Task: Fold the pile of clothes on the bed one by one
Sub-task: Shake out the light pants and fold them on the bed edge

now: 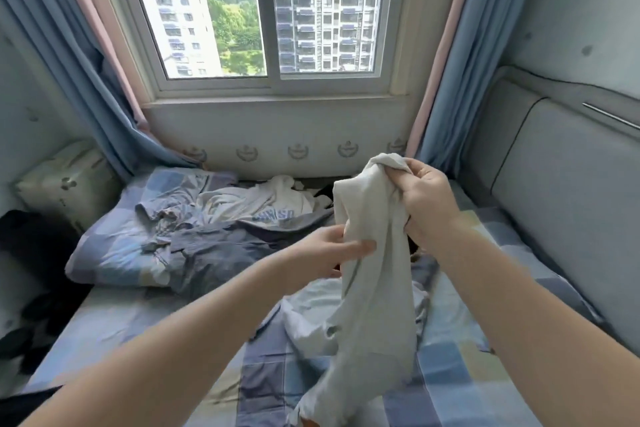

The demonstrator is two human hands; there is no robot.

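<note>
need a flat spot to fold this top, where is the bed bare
Bare sheet lies near left, below the pillow, and in a strip on the right along the padded panel. Crowded: the pile over the pillow, and crumpled cloth in the middle under the top.

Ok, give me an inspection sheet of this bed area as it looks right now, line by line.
Surface: bed with a rumpled blue checked sheet.
Job's things: pale garment lifted above the bed, hanging unfolded; behind it lie a white shirt with blue lettering and a dark grey garment, partly on the pillow.
Clutter: patterned package by the left wall; dark items at the left edge, unclear what.
Grippers: right hand grips the pale garment's bunched top; left hand pinches it lower down.
Cables: nothing seen.
Surroundings: window ahead, blue curtains on both sides, padded headboard on the right.
</note>
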